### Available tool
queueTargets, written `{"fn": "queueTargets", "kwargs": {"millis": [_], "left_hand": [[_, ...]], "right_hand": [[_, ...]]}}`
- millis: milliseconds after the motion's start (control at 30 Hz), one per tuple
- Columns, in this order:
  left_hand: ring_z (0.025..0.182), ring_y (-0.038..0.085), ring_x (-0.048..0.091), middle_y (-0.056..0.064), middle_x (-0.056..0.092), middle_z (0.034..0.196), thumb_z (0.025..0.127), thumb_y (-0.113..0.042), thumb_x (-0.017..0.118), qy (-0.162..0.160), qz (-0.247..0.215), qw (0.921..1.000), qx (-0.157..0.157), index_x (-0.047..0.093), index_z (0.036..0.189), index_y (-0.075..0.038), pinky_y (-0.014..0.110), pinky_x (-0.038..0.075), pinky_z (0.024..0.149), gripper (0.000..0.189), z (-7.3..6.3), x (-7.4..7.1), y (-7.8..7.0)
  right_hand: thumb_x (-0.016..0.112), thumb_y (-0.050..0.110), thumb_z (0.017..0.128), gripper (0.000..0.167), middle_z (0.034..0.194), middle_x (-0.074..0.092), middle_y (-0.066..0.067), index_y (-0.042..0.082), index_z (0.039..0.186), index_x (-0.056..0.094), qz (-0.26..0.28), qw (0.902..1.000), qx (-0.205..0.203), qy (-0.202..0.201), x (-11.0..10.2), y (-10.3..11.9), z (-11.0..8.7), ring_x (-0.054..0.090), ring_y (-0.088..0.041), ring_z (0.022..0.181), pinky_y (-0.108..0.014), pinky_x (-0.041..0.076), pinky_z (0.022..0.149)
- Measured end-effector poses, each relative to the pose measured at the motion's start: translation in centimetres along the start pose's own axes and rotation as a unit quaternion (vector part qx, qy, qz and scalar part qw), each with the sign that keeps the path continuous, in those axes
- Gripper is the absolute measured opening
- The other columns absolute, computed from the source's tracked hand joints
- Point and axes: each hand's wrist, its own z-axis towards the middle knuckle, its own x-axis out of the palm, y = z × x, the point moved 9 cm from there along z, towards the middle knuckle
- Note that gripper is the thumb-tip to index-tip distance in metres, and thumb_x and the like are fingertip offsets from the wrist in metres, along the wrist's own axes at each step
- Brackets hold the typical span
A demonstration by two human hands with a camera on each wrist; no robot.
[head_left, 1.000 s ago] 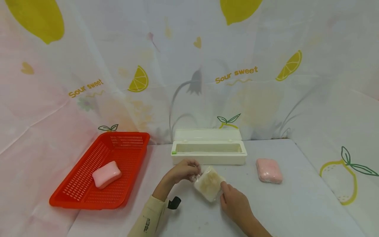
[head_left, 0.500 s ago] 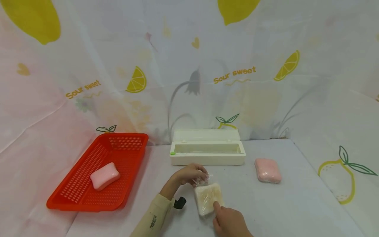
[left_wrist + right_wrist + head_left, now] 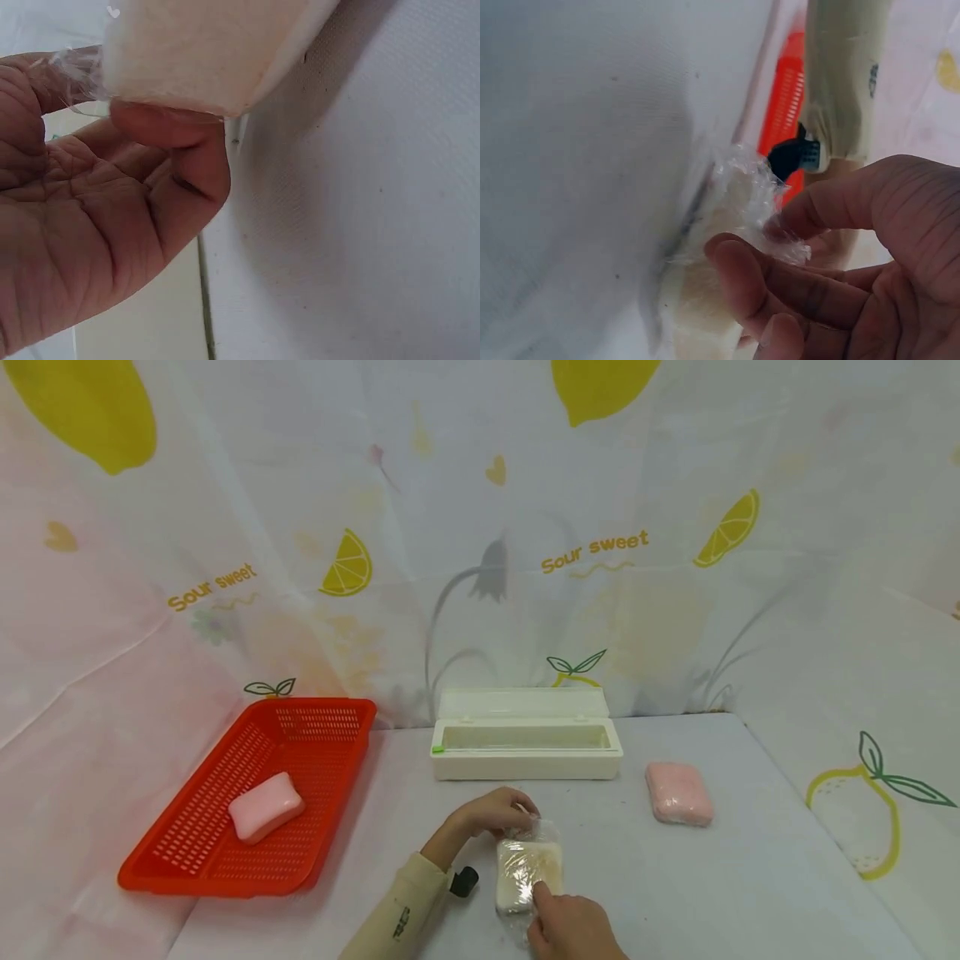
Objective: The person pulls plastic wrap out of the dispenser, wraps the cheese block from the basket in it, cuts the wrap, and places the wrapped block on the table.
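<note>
A cream-white square block (image 3: 517,864) with a tan middle is wrapped in clear plastic film (image 3: 543,831) in the head view. At its far edge my left hand (image 3: 501,810) holds the film and the block's end; the left wrist view shows a bent finger against the block (image 3: 187,52). My right hand (image 3: 573,927) grips the near side, its thumb on the block's top face. Crinkled film (image 3: 742,195) bunches between the right thumb and fingers in the right wrist view. Whether the block touches the table is unclear.
A long white box (image 3: 525,767) with a raised lid stands at the back. To the left, a red plastic basket (image 3: 348,785) contains a pink block (image 3: 266,806). Another pink block (image 3: 678,793), film-covered, lies right on the white table (image 3: 720,893).
The block has turned from a diamond slant to nearly square-on and come closer to me. Both hands have moved with it, the left following away from the box.
</note>
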Motion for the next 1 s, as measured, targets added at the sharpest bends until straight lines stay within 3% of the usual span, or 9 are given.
{"fn": "queueTargets", "kwargs": {"millis": [100, 200, 300, 400, 533, 600, 700, 867, 1000], "left_hand": [[0.065, 0.013, 0.052, 0.004, 0.066, 0.094, 0.09, -0.016, 0.064, -0.011, 0.024, 0.9996, 0.013, 0.068, 0.113, -0.005, 0.026, 0.043, 0.051, 0.025, -0.5, -0.1, -0.5], [0.085, 0.021, 0.06, 0.011, 0.065, 0.108, 0.094, -0.016, 0.062, -0.045, 0.083, 0.9947, 0.043, 0.065, 0.119, -0.003, 0.033, 0.049, 0.065, 0.028, -1.5, -0.7, -2.0], [0.093, 0.023, 0.061, 0.011, 0.065, 0.108, 0.095, -0.016, 0.062, -0.099, 0.158, 0.9801, 0.069, 0.064, 0.12, -0.001, 0.037, 0.05, 0.073, 0.028, -2.9, -1.6, -3.4], [0.08, 0.016, 0.06, 0.003, 0.064, 0.094, 0.096, -0.016, 0.063, -0.128, 0.2, 0.9683, 0.079, 0.065, 0.116, -0.002, 0.032, 0.05, 0.065, 0.024, -4.5, -1.8, -4.4], [0.069, 0.007, 0.053, -0.006, 0.058, 0.083, 0.095, -0.014, 0.064, -0.114, 0.224, 0.9618, 0.109, 0.066, 0.109, -0.004, 0.025, 0.046, 0.058, 0.017, -6.8, -1.0, -5.5], [0.07, 0.004, 0.052, -0.009, 0.057, 0.083, 0.095, -0.014, 0.065, -0.089, 0.243, 0.9549, 0.144, 0.067, 0.106, -0.006, 0.022, 0.046, 0.06, 0.014, -7.9, -0.2, -6.0], [0.07, -0.001, 0.05, -0.012, 0.057, 0.084, 0.096, -0.014, 0.065, -0.039, 0.259, 0.9415, 0.212, 0.067, 0.104, -0.009, 0.016, 0.045, 0.062, 0.01, -9.4, 1.5, -6.4], [0.078, -0.004, 0.051, -0.011, 0.059, 0.092, 0.091, -0.015, 0.072, 0.016, 0.299, 0.9052, 0.302, 0.065, 0.105, -0.013, 0.008, 0.042, 0.068, 0.015, -12.1, 4.3, -6.0], [0.089, -0.002, 0.052, -0.011, 0.058, 0.102, 0.077, -0.024, 0.085, -0.003, 0.391, 0.8587, 0.331, 0.065, 0.105, -0.019, 0.005, 0.037, 0.076, 0.035, -13.6, 5.8, -5.1]], "right_hand": [[0.07, 0.018, 0.083, 0.022, 0.053, 0.034, 0.013, 0.015, 0.078, 0.048, 0.005, 0.9998, 0.008, 0.015, -0.3, -0.1, 0.1, 0.027, -0.002, 0.044, -0.022, 0.025, 0.04], [0.069, 0.026, 0.089, 0.022, 0.053, 0.038, 0.012, 0.014, 0.078, 0.054, 0.021, 0.9992, 0.012, 0.032, -0.7, -0.2, 0.1, 0.031, -0.002, 0.045, -0.023, 0.03, 0.042], [0.066, 0.028, 0.093, 0.024, 0.054, 0.039, 0.013, 0.015, 0.076, 0.056, 0.034, 0.9993, 0.007, 0.016, -1.5, -0.2, 0.1, 0.034, -0.001, 0.047, -0.022, 0.032, 0.043], [0.064, 0.024, 0.095, 0.028, 0.054, 0.036, 0.015, 0.017, 0.071, 0.052, 0.025, 0.9992, 0.001, -0.03, -2.7, -0.2, 0.1, 0.031, -0.001, 0.047, -0.021, 0.03, 0.043], [0.069, 0.016, 0.092, 0.022, 0.06, 0.042, 0.014, 0.017, 0.075, 0.054, 0.005, 0.9959, 0.005, -0.09, -4.0, -0.7, 0.2, 0.036, -0.001, 0.051, -0.021, 0.034, 0.044], [0.072, 0.011, 0.088, 0.013, 0.072, 0.052, 0.012, 0.015, 0.083, 0.061, -0.001, 0.9936, 0.0, -0.113, -4.4, -1.1, 0.3, 0.047, -0.002, 0.058, -0.022, 0.042, 0.049], [0.077, 0.0, 0.077, 0.026, 0.092, 0.059, 0.007, 0.013, 0.095, 0.065, -0.011, 0.9883, -0.039, -0.147, -4.8, -1.3, 0.4, 0.058, -0.007, 0.076, -0.025, 0.051, 0.061], [0.08, -0.008, 0.062, 0.048, 0.101, 0.059, 0.005, 0.016, 0.101, 0.066, -0.024, 0.9703, -0.162, -0.178, -4.7, -0.8, -0.1, 0.06, -0.011, 0.085, -0.022, 0.051, 0.066], [0.075, -0.005, 0.068, 0.043, 0.102, 0.058, 0.005, 0.018, 0.104, 0.066, -0.021, 0.953, -0.253, -0.165, -4.2, -0.2, -0.7, 0.058, -0.009, 0.085, -0.017, 0.049, 0.068]]}}
